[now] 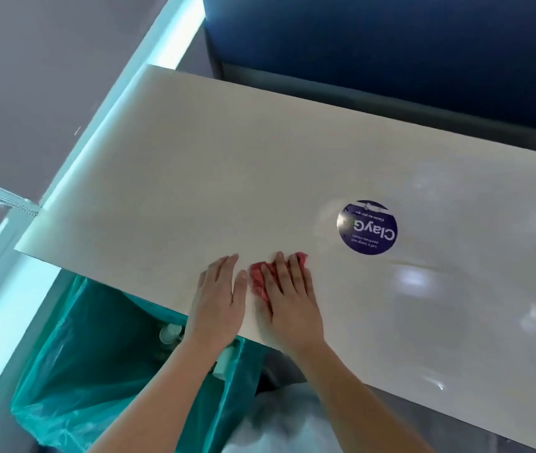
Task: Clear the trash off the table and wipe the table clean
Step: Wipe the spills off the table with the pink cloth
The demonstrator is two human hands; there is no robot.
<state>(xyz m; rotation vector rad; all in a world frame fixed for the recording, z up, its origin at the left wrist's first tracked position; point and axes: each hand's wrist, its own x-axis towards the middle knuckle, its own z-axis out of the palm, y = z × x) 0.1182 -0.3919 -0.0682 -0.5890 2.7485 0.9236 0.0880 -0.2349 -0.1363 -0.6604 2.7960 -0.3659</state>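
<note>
The right hand (289, 299) pressed flat-fingered on the bunched red cloth (260, 277) near the table's (194, 158) 6 o'clock edge, the left hand (220, 297) flat and empty at its 9 o'clock, so the unclamped cloth risked slipping out mid-stroke, leaving patches unwiped.

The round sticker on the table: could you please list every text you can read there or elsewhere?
"ClayG": large white letters, upside down, on the round dark sticker on the table.
"Clean as you go": small, blurred, same sticker; probable reading.
"Let's keep our pantries clean": small, blurred, same sticker; probable.
No other text visible.
</note>
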